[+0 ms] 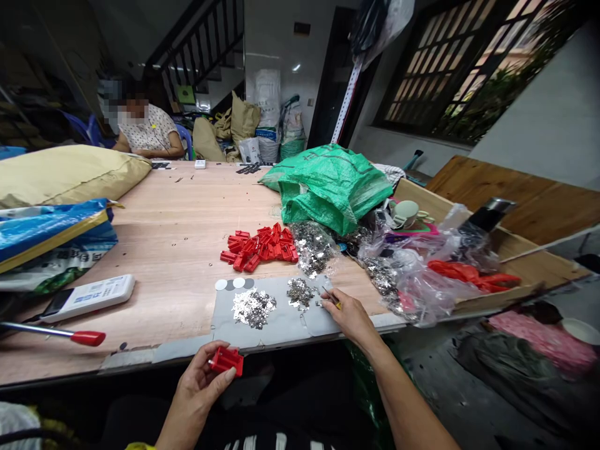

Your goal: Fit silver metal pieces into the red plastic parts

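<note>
Between the thumb and fingers of my left hand (199,387) is a red plastic housing (227,360), held just off the table's front edge with its open side up. My right hand (349,312) grips tweezers (332,298), their tips over the right part of a grey mat (281,325). Close to those tips lies a small heap of metal pieces (300,292). A larger heap of shiny flat metal pieces (253,307) sits on the mat's left half. Behind the mat is a pile of red plastic housings (262,245).
A green woven sack (328,184) and clear bags of metal parts (314,247) stand behind right, beside a wooden tray (529,269). At left are a white device (91,298), a red-tipped lever (88,338) and large sacks (70,175). Another person (152,131) sits across the table.
</note>
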`<act>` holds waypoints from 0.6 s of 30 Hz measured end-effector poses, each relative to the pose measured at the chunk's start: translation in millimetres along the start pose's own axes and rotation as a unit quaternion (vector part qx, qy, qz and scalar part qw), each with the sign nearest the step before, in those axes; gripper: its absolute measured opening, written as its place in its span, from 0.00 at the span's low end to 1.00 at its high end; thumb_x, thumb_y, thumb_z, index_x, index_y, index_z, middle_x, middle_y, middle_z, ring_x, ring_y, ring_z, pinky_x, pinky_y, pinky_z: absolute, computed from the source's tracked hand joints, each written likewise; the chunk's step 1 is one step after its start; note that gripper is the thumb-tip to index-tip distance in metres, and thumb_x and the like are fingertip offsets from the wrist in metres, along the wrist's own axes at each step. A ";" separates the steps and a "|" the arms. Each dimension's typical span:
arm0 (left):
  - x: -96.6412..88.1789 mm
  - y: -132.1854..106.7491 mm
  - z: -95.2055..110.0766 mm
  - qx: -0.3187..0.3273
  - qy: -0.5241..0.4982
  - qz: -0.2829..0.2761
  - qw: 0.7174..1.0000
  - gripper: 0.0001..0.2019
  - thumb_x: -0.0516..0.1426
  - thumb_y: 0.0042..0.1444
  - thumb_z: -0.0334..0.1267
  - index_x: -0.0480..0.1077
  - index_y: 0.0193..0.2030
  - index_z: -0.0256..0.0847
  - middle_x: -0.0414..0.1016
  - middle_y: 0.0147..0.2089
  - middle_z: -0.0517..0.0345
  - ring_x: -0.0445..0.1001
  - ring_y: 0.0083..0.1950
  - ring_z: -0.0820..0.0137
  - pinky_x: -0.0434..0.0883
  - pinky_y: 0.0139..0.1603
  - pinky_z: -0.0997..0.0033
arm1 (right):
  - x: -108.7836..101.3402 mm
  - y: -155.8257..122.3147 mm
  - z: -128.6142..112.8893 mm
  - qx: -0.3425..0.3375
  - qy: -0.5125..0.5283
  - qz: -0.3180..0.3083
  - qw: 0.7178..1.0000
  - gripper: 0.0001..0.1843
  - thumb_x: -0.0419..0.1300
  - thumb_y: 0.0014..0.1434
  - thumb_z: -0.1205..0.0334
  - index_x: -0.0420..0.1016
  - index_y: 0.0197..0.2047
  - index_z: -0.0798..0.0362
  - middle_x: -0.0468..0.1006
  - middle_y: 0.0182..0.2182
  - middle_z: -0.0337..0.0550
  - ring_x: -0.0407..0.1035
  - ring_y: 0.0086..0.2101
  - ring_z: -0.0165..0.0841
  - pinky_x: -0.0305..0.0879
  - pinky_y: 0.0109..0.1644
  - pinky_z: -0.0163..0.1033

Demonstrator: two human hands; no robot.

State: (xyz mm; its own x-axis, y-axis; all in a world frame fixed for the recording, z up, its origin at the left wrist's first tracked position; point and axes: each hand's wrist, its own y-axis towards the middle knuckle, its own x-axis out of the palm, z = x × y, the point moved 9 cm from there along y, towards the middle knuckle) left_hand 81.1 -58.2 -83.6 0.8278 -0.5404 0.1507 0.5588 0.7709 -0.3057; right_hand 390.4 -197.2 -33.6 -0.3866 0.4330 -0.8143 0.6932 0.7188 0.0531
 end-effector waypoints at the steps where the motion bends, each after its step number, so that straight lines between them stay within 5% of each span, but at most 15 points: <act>1: -0.8 0.1 0.0 0.002 -0.002 0.003 1.000 0.25 0.68 0.39 0.45 0.71 0.45 0.41 0.80 0.41 0.53 0.77 0.44 0.62 0.72 0.47 0.70 | -2.2 0.9 0.5 0.000 -0.002 0.009 1.000 0.09 0.52 0.56 0.58 0.72 0.36 0.50 0.79 0.32 0.41 0.73 0.35 0.37 0.63 0.36 0.36; 10: 1.1 1.6 -0.5 -0.008 0.006 -0.017 1.000 0.26 0.68 0.38 0.44 0.71 0.45 0.41 0.81 0.40 0.52 0.78 0.44 0.61 0.73 0.48 0.69 | 15.9 1.7 -31.4 -0.061 -0.033 -0.002 0.998 0.09 0.55 0.56 0.64 0.74 0.39 0.48 0.77 0.38 0.41 0.71 0.39 0.35 0.62 0.43 0.37; 18: -3.7 -2.2 4.8 0.014 -0.005 0.031 0.999 0.24 0.68 0.37 0.46 0.72 0.44 0.42 0.81 0.40 0.53 0.78 0.41 0.63 0.73 0.45 0.71 | 22.4 -0.1 -41.8 -0.077 -0.110 -0.025 0.991 0.07 0.54 0.58 0.66 0.72 0.38 0.48 0.76 0.37 0.40 0.70 0.38 0.34 0.60 0.40 0.35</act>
State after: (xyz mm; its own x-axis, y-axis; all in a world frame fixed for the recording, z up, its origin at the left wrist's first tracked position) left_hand 77.1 -56.2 -79.0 0.8610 -0.4886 0.1412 0.5079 0.8118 -0.2881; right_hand 356.3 -164.8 -27.7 -0.2640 0.2780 -0.9236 0.5695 0.8177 0.0834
